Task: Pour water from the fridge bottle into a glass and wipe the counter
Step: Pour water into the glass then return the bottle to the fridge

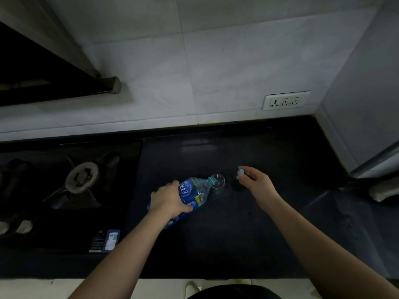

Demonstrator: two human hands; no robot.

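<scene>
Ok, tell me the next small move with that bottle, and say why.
Probably tip the bottle a little further, so water runs into the glass. The left hand holds it tilted with its open mouth at the glass rim, and the right hand pinches the blue cap off to the side. No stream is discernible yet.

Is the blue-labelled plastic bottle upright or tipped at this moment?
Tipped. The left hand grips the blue-labelled plastic bottle slanted, its open neck at the rim of the clear glass; the right hand pinches the blue cap.
</scene>
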